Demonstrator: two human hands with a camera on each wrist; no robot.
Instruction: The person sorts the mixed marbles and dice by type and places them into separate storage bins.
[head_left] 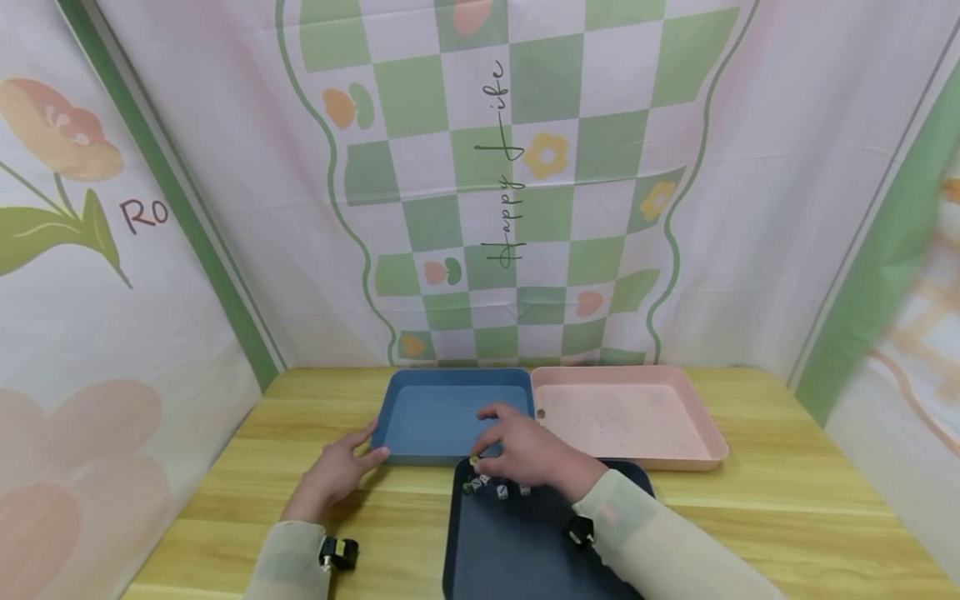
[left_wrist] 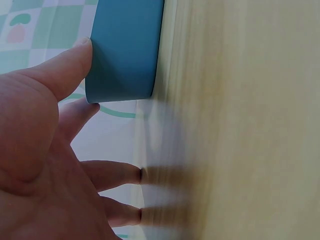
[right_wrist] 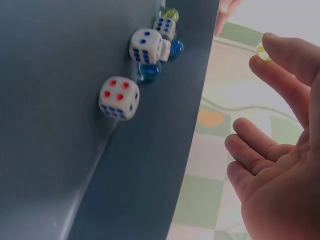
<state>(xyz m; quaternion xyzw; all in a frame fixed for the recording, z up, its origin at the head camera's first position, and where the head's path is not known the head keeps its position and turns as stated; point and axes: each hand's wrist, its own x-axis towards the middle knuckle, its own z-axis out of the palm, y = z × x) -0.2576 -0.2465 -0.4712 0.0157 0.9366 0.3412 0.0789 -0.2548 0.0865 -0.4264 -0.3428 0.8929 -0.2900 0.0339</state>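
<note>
In the head view my right hand (head_left: 528, 450) is above the far edge of the dark tray (head_left: 517, 550). Its thumb and forefinger pinch a clear yellowish marble (right_wrist: 263, 52); the other fingers stand apart from it. Below, several white dice (right_wrist: 119, 98) and a few glass marbles, among them a blue marble (right_wrist: 149, 71) and a yellow-green marble (right_wrist: 171, 14), lie along the tray's far side. My left hand (head_left: 337, 468) touches the near left corner of the blue tray (head_left: 450, 377), thumb at the rim and fingers extended, two of them reaching the tabletop.
A pink tray (head_left: 705, 433) stands right of the blue one, with a small round brownish thing (head_left: 542, 413) at its left side. All three trays are on a wood-grain table (head_left: 795, 517). A patterned curtain (head_left: 480, 192) hangs behind the table.
</note>
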